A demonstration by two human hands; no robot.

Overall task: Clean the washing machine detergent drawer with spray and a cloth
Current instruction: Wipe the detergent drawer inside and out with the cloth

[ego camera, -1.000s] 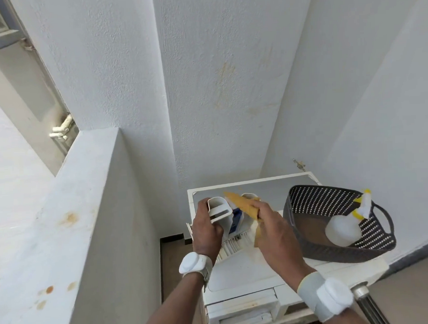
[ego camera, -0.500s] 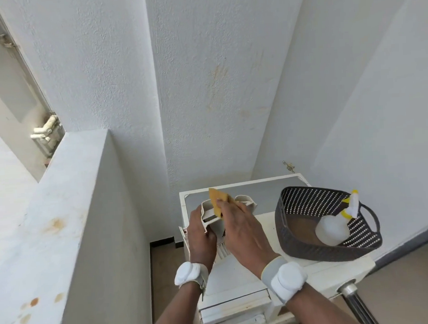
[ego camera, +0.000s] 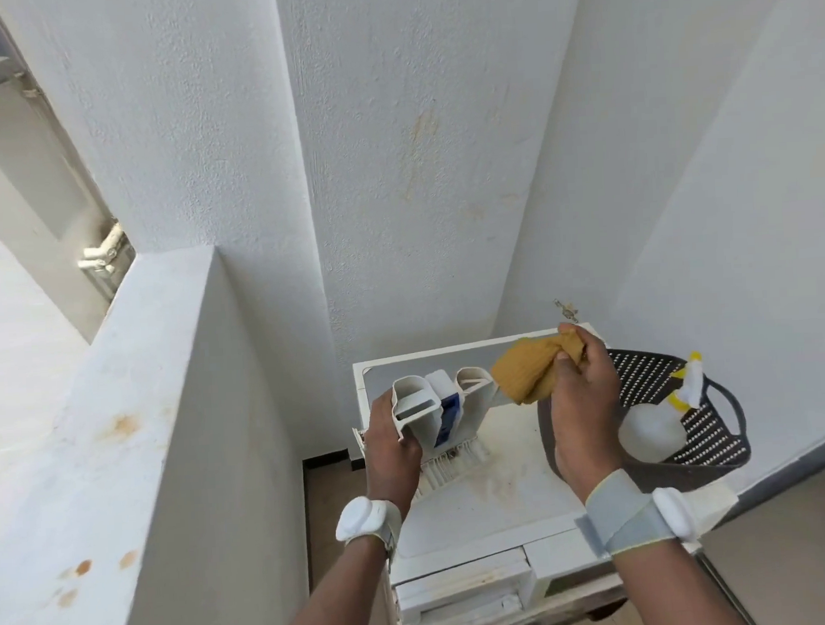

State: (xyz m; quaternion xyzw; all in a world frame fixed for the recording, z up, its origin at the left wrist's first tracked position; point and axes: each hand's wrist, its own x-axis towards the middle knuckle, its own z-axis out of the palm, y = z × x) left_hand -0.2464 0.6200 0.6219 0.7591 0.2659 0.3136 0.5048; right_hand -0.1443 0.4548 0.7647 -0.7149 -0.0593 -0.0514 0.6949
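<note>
Since the earlier frame, the cloth (ego camera: 533, 370) has been lifted out of the detergent drawer (ego camera: 437, 409) and carried to the right by the right hand (ego camera: 585, 399); the drawer has stayed in the left hand (ego camera: 389, 449).

In the head view, the drawer is held upright on top of the washing machine (ego camera: 496, 494), its compartments open toward the camera, with the left hand's fingers wrapped round its left wall. The mustard cloth is bunched and clenched in the right hand's curled fingers and thumb, just right of the drawer and apart from it, a loose fold hanging toward the drawer's right edge.

Behind the right hand a dark perforated basket (ego camera: 723, 439) stands on the machine's right side, with the spray bottle (ego camera: 656, 431) lying inside it, partly hidden by the hand. A low white wall (ego camera: 120, 423) rises to the left of the machine, and white walls close in behind and to the right. Bare machine top shows between the two wrists.
</note>
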